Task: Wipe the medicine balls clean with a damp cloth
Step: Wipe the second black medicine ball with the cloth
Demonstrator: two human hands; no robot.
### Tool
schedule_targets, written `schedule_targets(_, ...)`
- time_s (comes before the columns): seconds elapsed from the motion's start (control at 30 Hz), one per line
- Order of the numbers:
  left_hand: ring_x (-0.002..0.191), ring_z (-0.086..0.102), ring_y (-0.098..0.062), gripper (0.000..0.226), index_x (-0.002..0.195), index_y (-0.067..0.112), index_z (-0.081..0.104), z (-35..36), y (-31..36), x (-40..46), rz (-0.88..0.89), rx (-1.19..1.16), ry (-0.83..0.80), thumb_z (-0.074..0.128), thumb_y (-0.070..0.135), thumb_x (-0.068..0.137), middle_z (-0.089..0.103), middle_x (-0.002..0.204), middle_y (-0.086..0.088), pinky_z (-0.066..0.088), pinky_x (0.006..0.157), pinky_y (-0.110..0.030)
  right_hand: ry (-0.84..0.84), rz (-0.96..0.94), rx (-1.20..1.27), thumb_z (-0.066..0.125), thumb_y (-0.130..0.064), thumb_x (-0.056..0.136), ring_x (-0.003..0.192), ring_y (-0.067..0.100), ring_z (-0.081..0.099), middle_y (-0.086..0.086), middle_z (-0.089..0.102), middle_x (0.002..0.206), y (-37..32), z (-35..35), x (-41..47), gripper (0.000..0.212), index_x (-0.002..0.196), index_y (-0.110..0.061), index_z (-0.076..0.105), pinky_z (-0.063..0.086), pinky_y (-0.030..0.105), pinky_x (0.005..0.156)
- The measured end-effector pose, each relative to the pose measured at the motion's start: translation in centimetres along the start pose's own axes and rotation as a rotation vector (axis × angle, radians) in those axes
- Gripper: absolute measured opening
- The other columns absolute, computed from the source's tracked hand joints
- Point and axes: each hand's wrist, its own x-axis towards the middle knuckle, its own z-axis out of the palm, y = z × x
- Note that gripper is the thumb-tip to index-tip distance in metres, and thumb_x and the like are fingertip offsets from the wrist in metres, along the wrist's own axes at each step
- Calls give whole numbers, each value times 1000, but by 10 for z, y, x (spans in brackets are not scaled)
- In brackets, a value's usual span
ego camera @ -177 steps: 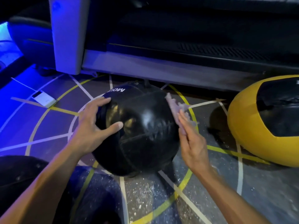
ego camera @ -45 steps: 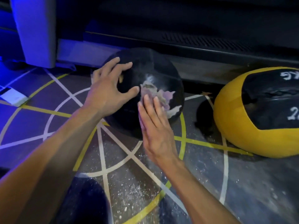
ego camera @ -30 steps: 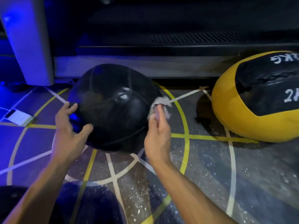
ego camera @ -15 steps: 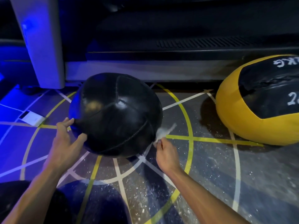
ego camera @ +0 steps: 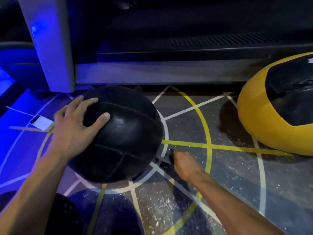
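Black leather ball point(ego camera: 123, 133) steadied by the spread, flat left hand point(ego camera: 74, 129); the right hand point(ego camera: 184, 162), grasp unclear, should wipe low along each seam.

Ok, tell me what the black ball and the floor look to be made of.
Black ball: probably leather or synthetic leather, glossy; stitched panel seams and soft highlights show. Floor: likely rubber gym flooring, matte dark grey with pale flecks and painted yellow and white lines.
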Motion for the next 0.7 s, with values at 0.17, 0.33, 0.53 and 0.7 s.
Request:
schedule_targets(0.17, 145, 36, -25, 72, 134, 53, 53, -8, -8, -24, -29, -100, 29, 52, 89, 72, 43, 153, 11, 18, 111, -32, 228, 213, 618, 40, -18, 110, 78, 18, 59, -5, 65, 88, 3, -9, 13, 27, 96, -27, 62, 42, 27, 59)
schedule_targets(0.33, 137, 42, -20, 72, 131, 50, 57, -14, -25, -43, -183, -375, 209, 56, 89, 71, 49, 147, -1, 32, 120, -46, 33, 433, 1367, 38, -6, 108, 56, 13, 60, 4, 68, 78, -47, 20, 22, 35, 99, -19, 70, 40, 19, 37)
schedule_targets(0.53, 124, 58, -15, 86, 141, 45, 53, -9, -26, -56, -386, -598, 158, 80, 74, 65, 59, 137, 15, 45, 112, -47, 22, 548, 1487, 37, -4, 106, 60, 20, 60, 4, 69, 71, -60, 26, 21, 36, 98, -17, 69, 52, 33, 48)
schedule_targets(0.7, 116, 66, -11, 87, 127, 49, 65, -28, -29, -26, -339, -715, 127, 81, 82, 48, 68, 123, 18, 49, 108, -38, 82, 480, 1563, 44, -5, 105, 47, 17, 59, 5, 65, 62, -72, 2, 9, 27, 102, -14, 69, 46, 25, 39)
